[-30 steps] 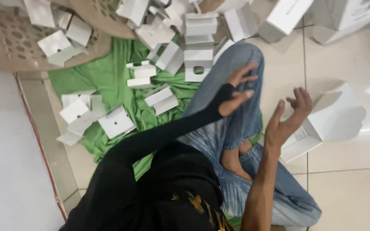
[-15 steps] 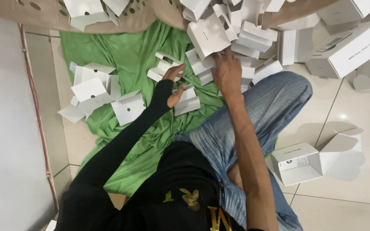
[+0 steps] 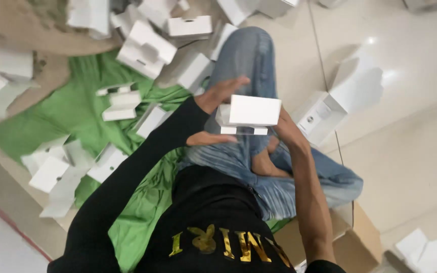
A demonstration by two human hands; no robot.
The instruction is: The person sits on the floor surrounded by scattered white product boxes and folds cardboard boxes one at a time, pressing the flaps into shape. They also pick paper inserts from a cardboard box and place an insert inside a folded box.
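I sit cross-legged on the floor in blue jeans and a black top. Both hands hold a small white cardboard box [image 3: 251,114] above my lap. My left hand [image 3: 217,108], in a long black sleeve, grips the box's left end, thumb below and fingers above. My right hand [image 3: 287,132] holds its right side from underneath, mostly hidden behind the box.
A green cloth [image 3: 77,116] on the left is strewn with several flat and folded white boxes [image 3: 120,103]. More white boxes [image 3: 145,45] are piled ahead. An open white box [image 3: 324,114] lies on the tiled floor at right. A brown carton [image 3: 350,237] sits by my right leg.
Both hands reached forward into the pile of boxes, then came back to my lap holding a white box between them. The camera view shifted right.
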